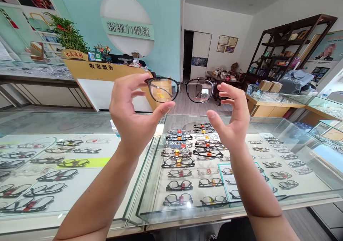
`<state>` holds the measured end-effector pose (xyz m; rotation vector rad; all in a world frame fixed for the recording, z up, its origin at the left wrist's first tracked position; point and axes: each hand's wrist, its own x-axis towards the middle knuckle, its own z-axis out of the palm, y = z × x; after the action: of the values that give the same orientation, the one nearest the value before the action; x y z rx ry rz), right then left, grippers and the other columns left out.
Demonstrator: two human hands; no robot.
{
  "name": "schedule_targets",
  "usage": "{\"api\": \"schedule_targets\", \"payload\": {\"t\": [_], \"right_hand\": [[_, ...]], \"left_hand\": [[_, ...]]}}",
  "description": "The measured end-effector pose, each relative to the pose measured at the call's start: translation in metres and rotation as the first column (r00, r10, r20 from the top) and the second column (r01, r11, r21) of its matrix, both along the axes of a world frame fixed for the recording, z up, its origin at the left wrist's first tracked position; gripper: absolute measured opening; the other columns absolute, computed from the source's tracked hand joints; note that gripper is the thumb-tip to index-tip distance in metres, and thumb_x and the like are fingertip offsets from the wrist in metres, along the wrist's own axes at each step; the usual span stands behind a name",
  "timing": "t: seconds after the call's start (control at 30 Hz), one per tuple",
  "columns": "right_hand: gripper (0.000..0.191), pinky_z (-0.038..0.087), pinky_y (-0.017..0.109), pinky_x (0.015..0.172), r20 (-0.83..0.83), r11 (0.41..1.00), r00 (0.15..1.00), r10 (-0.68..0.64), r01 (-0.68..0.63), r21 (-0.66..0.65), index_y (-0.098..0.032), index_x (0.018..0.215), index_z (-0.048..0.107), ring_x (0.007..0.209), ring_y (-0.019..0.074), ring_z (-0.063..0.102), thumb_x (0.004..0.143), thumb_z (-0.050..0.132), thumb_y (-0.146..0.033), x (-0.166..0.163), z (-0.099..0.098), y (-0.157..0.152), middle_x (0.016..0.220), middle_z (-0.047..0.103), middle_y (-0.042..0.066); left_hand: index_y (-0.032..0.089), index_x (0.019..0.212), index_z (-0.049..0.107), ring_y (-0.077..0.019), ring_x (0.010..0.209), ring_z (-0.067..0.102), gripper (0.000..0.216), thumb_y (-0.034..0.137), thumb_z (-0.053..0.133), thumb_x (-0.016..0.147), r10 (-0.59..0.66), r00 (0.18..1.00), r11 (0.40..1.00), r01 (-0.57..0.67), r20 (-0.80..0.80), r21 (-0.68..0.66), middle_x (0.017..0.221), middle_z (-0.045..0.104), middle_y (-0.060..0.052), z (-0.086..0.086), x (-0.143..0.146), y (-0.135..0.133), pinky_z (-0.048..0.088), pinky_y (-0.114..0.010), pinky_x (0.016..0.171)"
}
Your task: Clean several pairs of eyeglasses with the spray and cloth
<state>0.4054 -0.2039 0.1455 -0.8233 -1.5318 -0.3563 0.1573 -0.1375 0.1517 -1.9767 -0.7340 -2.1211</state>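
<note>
A pair of black-rimmed eyeglasses with rounded clear lenses is held up between the two hands, well above the clear glass display case. Its left end is pinched by the left hand, with the fingers at the top outer corner and the thumb at the lower rim. By the right hand, thumb and fingers are spread apart; its fingertips are placed just beside the right end of the frame, and whether contact is made cannot be told. The long axis is kept nearly level, running from hand to hand, with the lenses set upright across the view; dark bars are seen through them, but the direction of the temples cannot be made out surely. Below the hands, rows of mostly dark-framed display eyeglasses are laid out in the case. Above the left hand, "新视力眼镜" is read on a pale round wall sign; beyond that hand, "收银服务" is lettered in black on a tan-and-white counter.
</note>
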Motion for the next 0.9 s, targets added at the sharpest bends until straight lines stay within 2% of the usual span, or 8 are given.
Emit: {"api": "schedule_targets", "payload": {"t": [0.13, 0.33, 0.43, 0.53, 0.67, 0.77, 0.9], "right_hand": [[0.058, 0.063, 0.058, 0.102, -0.001, 1.0, 1.0, -0.004, 0.004, 0.029, -0.038, 0.159, 0.061, 0.129, 0.0357, 0.07, 0.104, 0.075, -0.053, -0.004, -0.001, 0.0, 0.151, 0.07, 0.012], [0.05, 0.064, 0.058, 0.1, -0.032, 0.998, 0.998, -0.054, 0.055, 0.033, -0.038, 0.151, 0.067, 0.122, 0.0348, 0.071, 0.104, 0.077, -0.053, -0.006, 0.0, 0.0, 0.141, 0.074, 0.011], [0.043, 0.063, 0.055, 0.097, -0.052, 0.998, 0.998, -0.025, 0.028, 0.061, -0.037, 0.144, 0.07, 0.117, 0.0326, 0.072, 0.104, 0.079, -0.048, -0.007, 0.001, -0.001, 0.133, 0.076, 0.009], [0.041, 0.062, 0.054, 0.098, -0.076, 0.999, 0.997, -0.028, 0.03, 0.025, -0.037, 0.143, 0.07, 0.115, 0.0316, 0.073, 0.105, 0.078, -0.047, -0.008, 0.001, -0.001, 0.132, 0.076, 0.009], [0.042, 0.062, 0.054, 0.101, -0.093, 0.999, 0.994, -0.052, 0.05, -0.019, -0.036, 0.144, 0.068, 0.118, 0.0316, 0.073, 0.105, 0.077, -0.05, -0.007, 0.0, 0.001, 0.132, 0.077, 0.009], [0.04, 0.062, 0.052, 0.1, -0.111, 0.998, 0.992, -0.063, 0.061, -0.021, -0.035, 0.141, 0.068, 0.119, 0.03, 0.074, 0.105, 0.078, -0.048, -0.006, -0.002, 0.003, 0.129, 0.077, 0.009], [0.037, 0.061, 0.05, 0.097, -0.132, 0.997, 0.989, -0.069, 0.066, -0.03, -0.032, 0.136, 0.07, 0.114, 0.0283, 0.074, 0.104, 0.081, -0.048, -0.004, -0.004, 0.007, 0.127, 0.078, 0.009]], "left_hand": [[0.044, 0.144, 0.07, -0.0308, 0.13, 0.075, 0.062, 0.062, 0.095, 0.09, -0.021, 1.0, 0.999, 0.021, -0.001, 0.029, 0.139, 0.073, -0.001, -0.001, 0.004, 0.0, 0.069, -0.057, 0.095], [0.035, 0.139, 0.077, -0.0282, 0.116, 0.075, 0.076, 0.073, 0.099, 0.078, -0.106, 0.994, 0.987, 0.103, 0.01, 0.126, 0.127, 0.075, -0.007, -0.001, 0.009, 0.004, 0.064, -0.048, 0.086], [0.035, 0.141, 0.077, -0.0283, 0.117, 0.076, 0.074, 0.071, 0.098, 0.08, -0.112, 0.994, 0.99, 0.112, -0.002, 0.089, 0.13, 0.077, -0.008, -0.003, 0.01, 0.006, 0.064, -0.048, 0.09], [0.034, 0.145, 0.076, -0.0286, 0.117, 0.077, 0.078, 0.073, 0.097, 0.081, -0.104, 0.995, 0.992, 0.104, -0.004, 0.074, 0.133, 0.077, -0.009, -0.006, 0.01, 0.008, 0.065, -0.049, 0.093], [0.032, 0.148, 0.074, -0.0299, 0.121, 0.079, 0.08, 0.07, 0.098, 0.082, -0.155, 0.988, 0.987, 0.154, 0.018, 0.043, 0.133, 0.079, -0.01, -0.009, 0.011, 0.015, 0.066, -0.049, 0.097], [0.033, 0.141, 0.076, -0.0306, 0.12, 0.08, 0.069, 0.068, 0.096, 0.086, -0.174, 0.984, 0.985, 0.175, 0.046, -0.011, 0.129, 0.082, -0.009, -0.011, 0.013, 0.019, 0.066, -0.048, 0.094], [0.033, 0.137, 0.075, -0.0298, 0.121, 0.08, 0.054, 0.063, 0.089, 0.095, -0.161, 0.987, 0.981, 0.162, 0.02, -0.111, 0.129, 0.081, -0.008, -0.013, 0.014, 0.022, 0.065, -0.048, 0.098]]}}
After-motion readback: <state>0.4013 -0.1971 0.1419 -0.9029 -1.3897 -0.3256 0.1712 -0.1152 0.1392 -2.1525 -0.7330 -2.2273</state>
